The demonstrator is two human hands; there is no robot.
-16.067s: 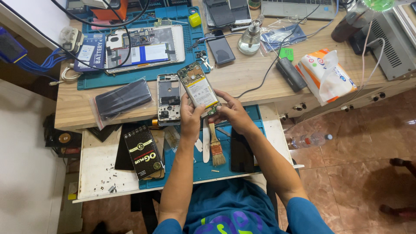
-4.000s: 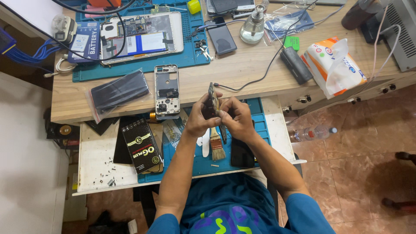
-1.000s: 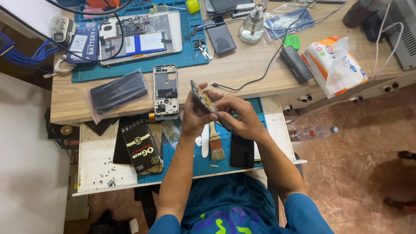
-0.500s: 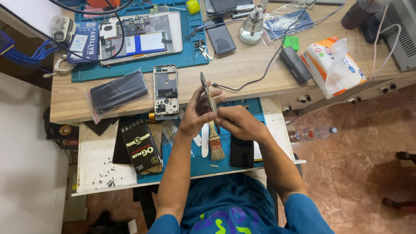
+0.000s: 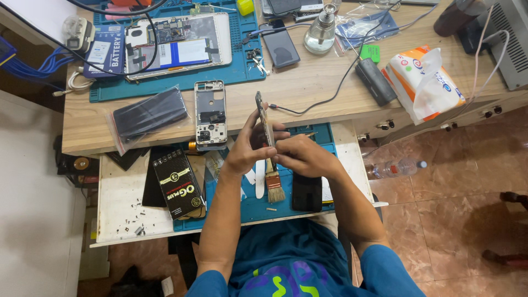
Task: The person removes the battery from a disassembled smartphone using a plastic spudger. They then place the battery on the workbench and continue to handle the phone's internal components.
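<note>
both hands, left hand [image 5: 245,154] and right hand [image 5: 300,157], had fingers closed on an edge-on phone panel [image 5: 264,118], seemingly thin, light, fragile; best gripped by the rim.

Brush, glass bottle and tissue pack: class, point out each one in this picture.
Brush [image 5: 274,187], head view, on its bristles.
Glass bottle [image 5: 319,37], head view, on its round body.
Tissue pack [image 5: 426,82], head view, on its wrapper's middle.

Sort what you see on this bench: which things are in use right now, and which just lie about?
In use:
left hand and right hand, both holding a thin phone panel edge-on.

Lying about:
bare phone frame
brush
black box
bagged dark panel
tissue pack
glass bottle
</note>
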